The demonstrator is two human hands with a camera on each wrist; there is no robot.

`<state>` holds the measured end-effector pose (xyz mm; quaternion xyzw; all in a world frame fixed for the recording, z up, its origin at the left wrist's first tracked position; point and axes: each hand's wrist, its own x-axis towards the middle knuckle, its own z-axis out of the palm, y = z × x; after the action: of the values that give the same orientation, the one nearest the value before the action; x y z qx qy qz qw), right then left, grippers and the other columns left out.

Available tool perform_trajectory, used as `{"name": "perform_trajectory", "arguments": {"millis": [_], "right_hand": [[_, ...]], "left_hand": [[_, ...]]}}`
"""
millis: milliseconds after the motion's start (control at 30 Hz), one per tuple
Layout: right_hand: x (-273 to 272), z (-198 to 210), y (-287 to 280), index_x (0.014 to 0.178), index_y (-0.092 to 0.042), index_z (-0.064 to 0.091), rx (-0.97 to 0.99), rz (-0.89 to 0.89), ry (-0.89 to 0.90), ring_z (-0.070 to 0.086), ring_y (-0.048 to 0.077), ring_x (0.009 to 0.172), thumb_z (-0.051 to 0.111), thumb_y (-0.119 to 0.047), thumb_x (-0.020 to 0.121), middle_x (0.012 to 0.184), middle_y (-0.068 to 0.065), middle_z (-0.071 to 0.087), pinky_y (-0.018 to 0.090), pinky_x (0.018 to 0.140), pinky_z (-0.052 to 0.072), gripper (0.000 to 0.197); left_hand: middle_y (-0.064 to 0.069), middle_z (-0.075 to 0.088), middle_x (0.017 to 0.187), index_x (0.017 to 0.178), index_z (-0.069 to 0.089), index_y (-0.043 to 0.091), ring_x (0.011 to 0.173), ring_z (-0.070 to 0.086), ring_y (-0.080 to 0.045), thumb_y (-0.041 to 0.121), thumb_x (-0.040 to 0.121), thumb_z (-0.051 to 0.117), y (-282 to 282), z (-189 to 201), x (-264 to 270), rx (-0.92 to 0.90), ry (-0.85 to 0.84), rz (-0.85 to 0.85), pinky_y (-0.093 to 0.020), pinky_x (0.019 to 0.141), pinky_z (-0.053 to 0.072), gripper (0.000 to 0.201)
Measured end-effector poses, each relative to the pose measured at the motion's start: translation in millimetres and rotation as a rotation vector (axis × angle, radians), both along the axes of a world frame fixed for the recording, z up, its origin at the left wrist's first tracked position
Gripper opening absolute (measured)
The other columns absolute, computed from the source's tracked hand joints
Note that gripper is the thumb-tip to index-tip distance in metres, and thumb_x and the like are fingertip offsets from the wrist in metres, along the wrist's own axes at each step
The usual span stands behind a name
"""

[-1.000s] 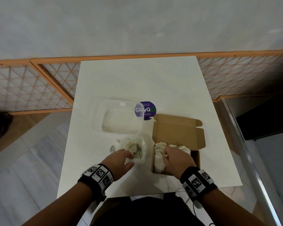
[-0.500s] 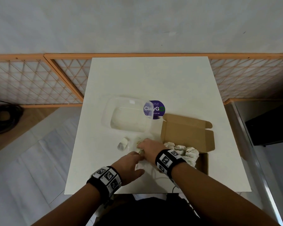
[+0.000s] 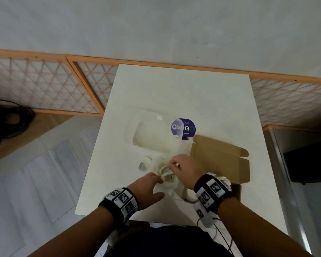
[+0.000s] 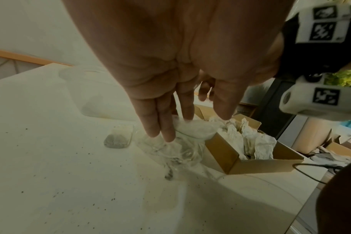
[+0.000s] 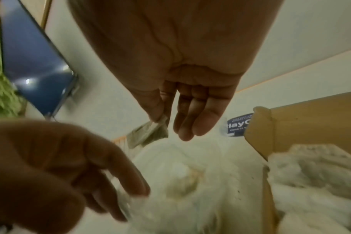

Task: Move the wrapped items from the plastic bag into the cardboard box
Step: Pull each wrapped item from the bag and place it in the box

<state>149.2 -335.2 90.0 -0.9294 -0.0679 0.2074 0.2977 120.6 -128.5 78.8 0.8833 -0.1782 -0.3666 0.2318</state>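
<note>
- From the head camera, the right hand point(image 3: 185, 169) had crossed from the cardboard box point(image 3: 219, 160) to the plastic bag point(image 3: 167, 175), where it sat a second ago over the wrapped items point(image 3: 220, 179) in the box. The left hand point(image 3: 146, 188) stayed at the bag's near edge.
- At the left wrist, the left hand point(image 4: 170, 63) held its fingers straight, their tips pressing the clear plastic bag point(image 4: 170, 150) to the table point(image 4: 60, 182); crumpled wrapped items point(image 4: 250, 139) lay inside the cardboard box point(image 4: 256, 164) just beside it.
- At the right wrist, the right hand point(image 5: 176, 71) pinched a corner of a wrapper point(image 5: 148, 134) between thumb and forefinger above the bag point(image 5: 180, 182), its other fingers loose.
</note>
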Motion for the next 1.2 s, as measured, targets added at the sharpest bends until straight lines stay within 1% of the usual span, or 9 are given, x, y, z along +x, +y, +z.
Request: {"name": "perform_trajectory", "arguments": {"millis": [133,300,433,533,633,733,833,1000,1200], "right_hand": [[-9.1,33.8,-13.5,0.091,-0.021,0.068,0.296,-0.174,0.007,0.067,0.012,0.077,0.059,-0.027,0.104,0.084,-0.006,0.069,0.026,0.069,0.052,0.017],[-19.0,64.1,-20.9,0.096,-0.013,0.063,0.561,-0.314,0.152,0.071,0.014,0.073,0.056,-0.02,0.106,0.085,-0.005,0.075,0.029,0.067,0.055,0.014],[-19.9,73.4,-22.4,0.096,-0.009,0.062,0.662,-0.334,0.211,0.068,0.017,0.066,0.054,-0.018,0.107,0.095,0.009,0.077,0.031,0.064,0.053,0.016],[-21.3,76.8,-22.0,0.097,-0.007,0.065,0.706,-0.347,0.216,0.063,0.019,0.062,0.054,-0.018,0.107,0.091,0.015,0.076,0.032,0.06,0.049,0.018],[-22.4,78.9,-21.9,0.098,-0.006,0.067,0.733,-0.349,0.223,0.061,0.02,0.061,0.054,-0.019,0.107,0.086,0.015,0.075,0.033,0.059,0.048,0.021],[-24.2,81.3,-21.8,0.095,-0.009,0.069,0.721,-0.334,0.218,0.062,0.02,0.062,0.054,-0.021,0.107,0.084,0.012,0.077,0.033,0.06,0.05,0.022],[-28.0,83.4,-22.5,0.091,-0.019,0.071,0.746,-0.336,0.199,0.065,0.022,0.066,0.056,-0.026,0.106,0.087,0.013,0.076,0.035,0.062,0.05,0.023],[-32.2,84.4,-20.8,0.096,-0.033,0.071,0.796,-0.312,0.186,0.067,0.018,0.072,0.072,-0.051,0.088,0.083,-0.005,0.072,0.029,0.061,0.051,0.019],[-31.4,75.5,-18.2,0.082,-0.029,0.068,0.758,-0.304,0.133,0.062,0.016,0.065,0.074,-0.043,0.087,0.069,-0.001,0.066,0.035,0.062,0.048,0.015]], "left_hand": [[0.005,0.051,0.145,0.141,0.054,0.026,0.122,0.062,-0.015,0.054,0.095,0.062,2.0,6.9,2.2,0.006,0.013,-0.003,-0.033,0.104,0.05,0.054],[0.009,0.056,0.139,0.139,0.055,0.028,0.114,0.065,-0.01,0.053,0.097,0.059,7.9,36.7,7.6,-0.004,-0.071,0.016,-0.031,0.099,0.052,0.049],[0.015,0.062,0.126,0.14,0.051,0.033,0.101,0.067,0.0,0.042,0.098,0.063,5.3,73.6,14.0,-0.215,-0.173,0.188,-0.029,0.094,0.054,0.045],[0.015,0.063,0.118,0.145,0.046,0.04,0.095,0.071,0.001,0.028,0.096,0.07,-3.5,95.7,15.1,-0.476,-0.149,0.315,-0.02,0.089,0.055,0.057],[0.009,0.067,0.113,0.139,0.058,0.038,0.088,0.071,-0.005,0.016,0.095,0.072,-13.3,108.5,17.5,-0.645,-0.172,0.338,-0.021,0.086,0.056,0.051],[0.008,0.07,0.101,0.114,0.075,0.032,0.094,0.069,-0.011,0.018,0.097,0.069,-20.2,111.1,19.7,-0.645,-0.31,0.271,-0.027,0.086,0.056,0.022],[0.012,0.072,0.094,0.098,0.075,0.031,0.091,0.069,-0.008,0.02,0.099,0.065,-25.6,114.3,19.1,-0.589,-0.32,0.315,-0.025,0.083,0.055,0.015],[0.012,0.073,0.085,0.089,0.072,0.029,0.08,0.068,-0.007,0.021,0.098,0.065,-30.4,117.9,20.8,-0.587,-0.278,0.438,-0.023,0.074,0.055,0.015],[0.004,0.071,0.081,0.085,0.071,0.026,0.075,0.066,-0.014,0.023,0.098,0.067,-35.0,120.8,17.4,-0.646,-0.249,0.445,-0.028,0.071,0.055,0.014]]}}
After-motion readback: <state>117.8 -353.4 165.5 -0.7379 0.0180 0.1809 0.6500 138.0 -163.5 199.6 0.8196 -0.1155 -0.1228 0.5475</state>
